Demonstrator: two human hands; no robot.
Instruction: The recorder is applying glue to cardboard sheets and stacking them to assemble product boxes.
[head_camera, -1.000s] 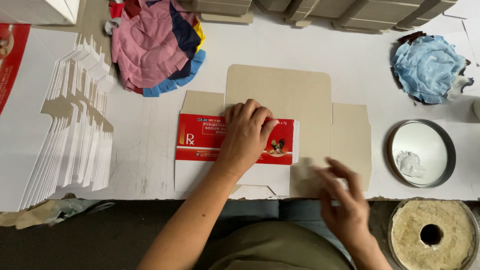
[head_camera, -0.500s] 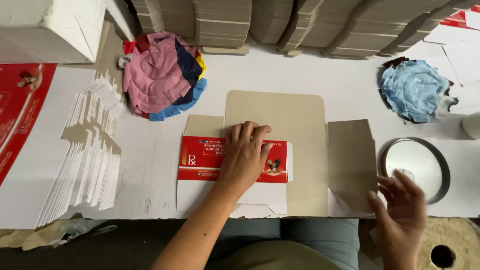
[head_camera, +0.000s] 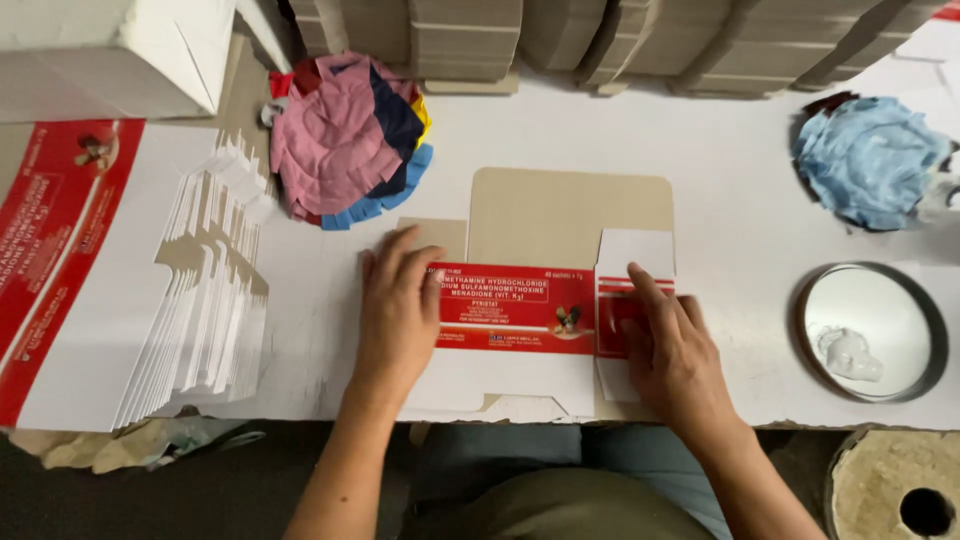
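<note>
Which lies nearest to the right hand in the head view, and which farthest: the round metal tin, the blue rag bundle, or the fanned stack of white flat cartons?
From the right hand:
1. Round metal tin, on the table just to its right.
2. Blue rag bundle, farther right and toward the back.
3. Fanned stack of white flat cartons, across the table on the left, beyond the left hand.

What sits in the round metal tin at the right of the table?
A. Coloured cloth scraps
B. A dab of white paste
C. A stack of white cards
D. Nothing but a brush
B: the tin holds a small white lump of paste on its shiny floor; the cloth scraps and white cards lie elsewhere on the table.
</note>
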